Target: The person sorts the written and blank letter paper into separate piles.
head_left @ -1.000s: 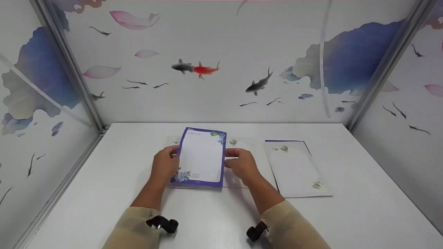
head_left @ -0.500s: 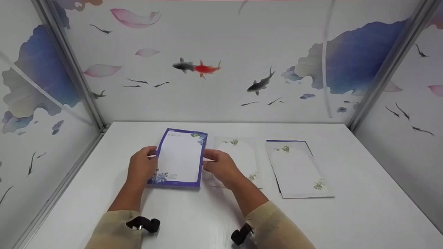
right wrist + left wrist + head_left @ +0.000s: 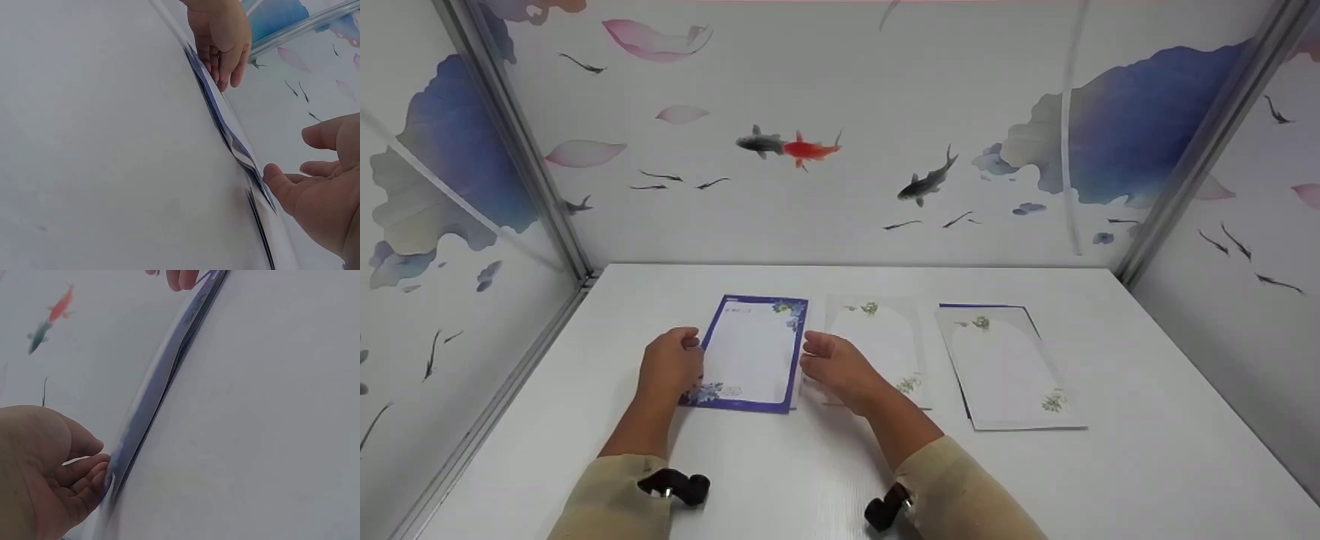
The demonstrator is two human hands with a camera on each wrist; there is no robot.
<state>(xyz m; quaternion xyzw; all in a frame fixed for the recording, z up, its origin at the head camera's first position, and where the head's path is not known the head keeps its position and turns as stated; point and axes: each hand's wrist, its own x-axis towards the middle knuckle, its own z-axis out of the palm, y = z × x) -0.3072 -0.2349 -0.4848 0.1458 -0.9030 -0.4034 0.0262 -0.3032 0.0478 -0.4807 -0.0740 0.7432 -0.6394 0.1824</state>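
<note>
A white sheet of paper with a purple border and blue flowers (image 3: 750, 352) lies left of centre on the table, over other paper whose edge peeks out at its lower right. My left hand (image 3: 671, 366) is at its left edge; in the left wrist view its fingertips (image 3: 101, 475) touch the paper's edge and the thumb stands apart. Beside the right edge is my right hand (image 3: 840, 369), fingers extended and holding nothing. The right wrist view has its thumb (image 3: 274, 175) close to the paper; whether they touch I cannot tell.
A pale sheet with green flowers (image 3: 870, 345) lies in the middle, partly under my right forearm. Farther right is another such sheet (image 3: 1009, 367), with purple-edged paper showing beneath it. The white table (image 3: 780, 480) meets printed wall panels at the back and sides.
Both hands carried the purple-bordered paper left, off the middle pale sheet, and lowered it to the table. The right fingers have come away from its edge.
</note>
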